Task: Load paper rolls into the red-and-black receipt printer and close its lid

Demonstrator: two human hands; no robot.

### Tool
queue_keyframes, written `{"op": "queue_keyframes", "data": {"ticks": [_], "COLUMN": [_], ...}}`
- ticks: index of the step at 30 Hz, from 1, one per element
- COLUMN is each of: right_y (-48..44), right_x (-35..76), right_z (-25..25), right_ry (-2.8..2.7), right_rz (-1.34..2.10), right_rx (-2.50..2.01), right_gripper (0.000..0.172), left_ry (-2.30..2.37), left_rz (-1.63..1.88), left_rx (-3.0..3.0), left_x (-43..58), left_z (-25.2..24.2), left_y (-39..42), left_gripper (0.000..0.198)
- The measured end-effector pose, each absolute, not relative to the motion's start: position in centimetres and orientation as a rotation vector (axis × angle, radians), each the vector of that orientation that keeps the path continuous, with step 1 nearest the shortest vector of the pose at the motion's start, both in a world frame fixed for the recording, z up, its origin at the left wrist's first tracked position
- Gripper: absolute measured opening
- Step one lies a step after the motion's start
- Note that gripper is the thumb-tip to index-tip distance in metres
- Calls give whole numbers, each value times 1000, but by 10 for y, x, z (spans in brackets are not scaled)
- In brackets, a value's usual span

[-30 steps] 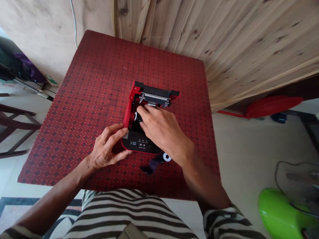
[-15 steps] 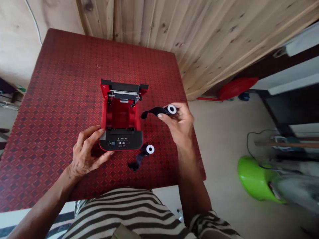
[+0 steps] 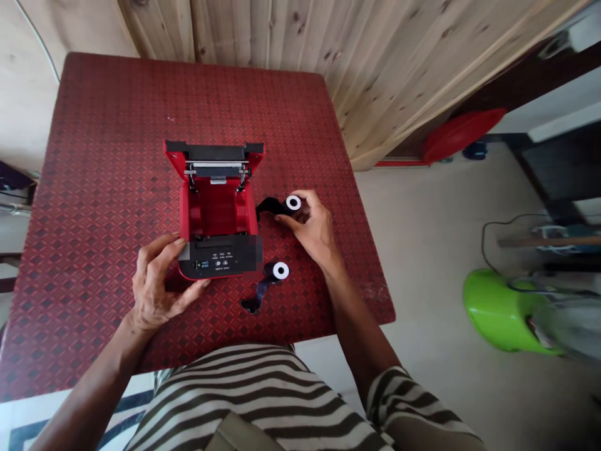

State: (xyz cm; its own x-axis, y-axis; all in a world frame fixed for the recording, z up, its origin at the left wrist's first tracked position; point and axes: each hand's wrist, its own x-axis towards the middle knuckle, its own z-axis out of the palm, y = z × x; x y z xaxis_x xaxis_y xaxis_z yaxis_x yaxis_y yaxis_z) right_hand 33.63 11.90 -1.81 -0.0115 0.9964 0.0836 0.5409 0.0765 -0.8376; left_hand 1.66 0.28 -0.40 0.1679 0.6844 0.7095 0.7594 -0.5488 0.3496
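Note:
A small red and black printer (image 3: 218, 210) stands on the table with its lid (image 3: 213, 152) raised, showing a red inner bay that holds no roll. My left hand (image 3: 157, 279) grips its front left corner, thumb under the front edge and fingers on the side. To the right of the printer, my right hand (image 3: 314, 228) pinches a roll of black ribbon (image 3: 293, 203) with a white core between thumb and fingers. The ribbon's loose end trails left to the printer's side. Below it, a second black ribbon roll (image 3: 280, 270) lies on the table, its tail curling toward me.
The red patterned table (image 3: 107, 163) meets a wooden plank wall (image 3: 263, 31) at the back. On the floor to the right are a green tub (image 3: 498, 313) and a red round object (image 3: 464, 133). A cable hangs at the upper left.
My right hand has moved left with the ribbon roll, a little closer to the printer. My left hand keeps its hold on the printer. The whole view has shifted slightly.

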Motion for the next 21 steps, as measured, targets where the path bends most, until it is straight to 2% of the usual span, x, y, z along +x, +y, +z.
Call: {"op": "queue_keyframes", "data": {"ticks": [3,7,8,10,13,18,21], "right_y": [100,53,42,23,9,10,13], "right_x": [350,374,376,375,360,338,343], "right_z": [-3,24,28,30,21,4,19], "right_ry": [-1585,-1628,-1672,-1755,-1842,-1893,-1882], "right_rz": [825,936,1024,1166,1156,1088,1134], "right_rx": [-1534,-1552,-1545,-1511,-1456,-1375,-1335], "right_gripper": [55,20,21,34,47,32,29], "left_ry": [-1482,-1476,-1471,-1461,-1492,-1511,-1572], "left_rz": [-1297,-1287,-1294,-1305,-1290,-1256,-1240], "left_rx": [-2341,-2359,-2360,-2364,-2369,-2373,-2369], "left_x": [16,15,15,15,16,17,17], "left_z": [-4,-4,-5,-5,-5,-2,-2], "left_y": [2,1,1,1,0,-2,-2], "left_gripper": [84,88,89,92,93,85,74]}}
